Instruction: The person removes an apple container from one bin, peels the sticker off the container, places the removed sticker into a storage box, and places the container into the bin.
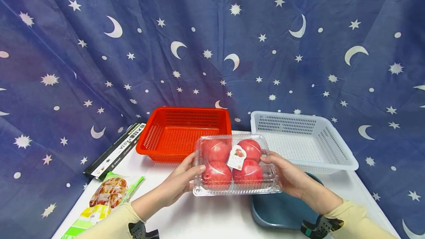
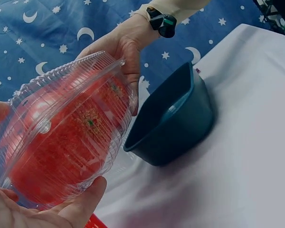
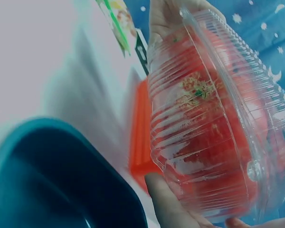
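Note:
A clear plastic clamshell box [image 1: 214, 191] of red round fruits [image 1: 217, 174] is held up over the table, its lid closed and its top tilted toward the head camera. A white label [image 1: 236, 158] with a fruit picture lies on the lid. My left hand [image 1: 180, 182] grips the box's left end, thumb on the near side. At the other end, my right hand [image 1: 292, 176] grips with its thumb over the lid edge. Fingers of both hands reach under the box, as the left wrist view shows. Green stem ends show through the ribbed side in the right wrist view.
Behind the box stand a red basket [image 1: 159, 137] at left and a white basket [image 1: 343, 154] at right. A dark teal bin [image 1: 282, 213] sits below my right forearm. At left lie a long pasta box [image 1: 116, 152] and colourful food packets [image 1: 109, 191].

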`<state>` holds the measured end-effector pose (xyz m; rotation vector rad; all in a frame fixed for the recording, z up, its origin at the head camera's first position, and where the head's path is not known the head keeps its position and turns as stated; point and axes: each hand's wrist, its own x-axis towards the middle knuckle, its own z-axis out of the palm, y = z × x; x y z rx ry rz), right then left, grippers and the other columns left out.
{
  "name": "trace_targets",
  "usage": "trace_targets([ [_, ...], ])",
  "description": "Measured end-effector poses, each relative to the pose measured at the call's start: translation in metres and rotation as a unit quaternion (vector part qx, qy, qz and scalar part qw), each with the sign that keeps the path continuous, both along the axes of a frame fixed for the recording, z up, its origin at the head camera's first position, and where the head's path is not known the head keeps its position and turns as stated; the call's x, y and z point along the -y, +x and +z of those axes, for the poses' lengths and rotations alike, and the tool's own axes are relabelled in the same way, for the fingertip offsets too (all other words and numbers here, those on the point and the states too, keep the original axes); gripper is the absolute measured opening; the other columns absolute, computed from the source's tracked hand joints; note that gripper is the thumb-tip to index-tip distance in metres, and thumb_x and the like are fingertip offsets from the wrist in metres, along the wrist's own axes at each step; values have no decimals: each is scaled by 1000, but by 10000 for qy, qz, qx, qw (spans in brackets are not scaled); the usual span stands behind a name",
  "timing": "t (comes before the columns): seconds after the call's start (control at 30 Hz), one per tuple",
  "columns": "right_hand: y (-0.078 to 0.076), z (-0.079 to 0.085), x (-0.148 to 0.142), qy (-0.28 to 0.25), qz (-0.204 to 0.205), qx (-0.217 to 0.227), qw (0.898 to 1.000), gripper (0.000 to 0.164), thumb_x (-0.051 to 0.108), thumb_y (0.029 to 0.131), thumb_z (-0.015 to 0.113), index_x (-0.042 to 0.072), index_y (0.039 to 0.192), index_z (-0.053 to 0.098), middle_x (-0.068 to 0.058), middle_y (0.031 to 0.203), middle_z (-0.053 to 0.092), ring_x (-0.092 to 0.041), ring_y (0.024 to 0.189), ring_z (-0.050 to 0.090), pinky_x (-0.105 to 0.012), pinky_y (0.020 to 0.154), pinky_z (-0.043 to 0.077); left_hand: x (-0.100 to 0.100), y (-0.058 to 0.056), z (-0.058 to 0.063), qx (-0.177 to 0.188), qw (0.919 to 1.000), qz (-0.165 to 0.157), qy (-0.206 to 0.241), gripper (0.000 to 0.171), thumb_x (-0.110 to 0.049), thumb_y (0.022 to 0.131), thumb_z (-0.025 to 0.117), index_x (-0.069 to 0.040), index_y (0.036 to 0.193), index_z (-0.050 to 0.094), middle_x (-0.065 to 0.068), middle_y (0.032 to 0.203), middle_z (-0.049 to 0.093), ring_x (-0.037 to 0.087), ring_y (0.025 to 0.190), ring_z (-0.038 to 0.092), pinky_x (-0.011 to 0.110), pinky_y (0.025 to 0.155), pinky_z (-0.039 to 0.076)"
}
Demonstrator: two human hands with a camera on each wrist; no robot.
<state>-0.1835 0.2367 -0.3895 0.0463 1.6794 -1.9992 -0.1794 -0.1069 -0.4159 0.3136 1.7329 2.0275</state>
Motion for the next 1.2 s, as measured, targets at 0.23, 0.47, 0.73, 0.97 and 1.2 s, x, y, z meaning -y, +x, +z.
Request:
trace_targets([
  [0.23,11,-3,17,-175,253,119,9995,76,31,102,55,11,158,7,-15,132,54,-27,110,65,-51,93,56,23,14,-3,88,9999,-57,-37,76,-28,101,61,-17,162,16,22,159,29,30,123,59,46,93,56],
  [0.47,21,-9,34,-330,564,119,9978,75,24,101,58,14,160,13,-16,132,59,-30,113,65,-53,94,54,49,27,-8,119,9996,-249,47,77,-23,105,56,-12,163,8,26,163,18,25,125,57,44,95,55],
  [0.73,30,-18,56,138,595,333,9976,82,35,99,64,8,160,15,-16,129,61,-29,109,66,-49,91,57,73,38,-21,342,9969,-547,456,77,-16,107,50,-8,163,-2,21,155,34,25,123,59,47,98,53],
  [0.97,35,-24,68,184,653,430,9968,89,36,97,67,5,160,13,-17,127,62,-30,105,67,-51,90,57,85,43,-28,507,9971,-469,313,73,-16,107,50,-8,162,2,20,155,34,23,126,55,42,101,51],
  [1.2,40,-36,79,170,510,521,9972,87,31,95,71,1,157,19,-15,118,68,-30,101,71,-52,86,58,97,41,-38,510,9960,-638,361,74,-12,106,51,-5,161,3,15,145,46,24,121,60,41,100,52],
])
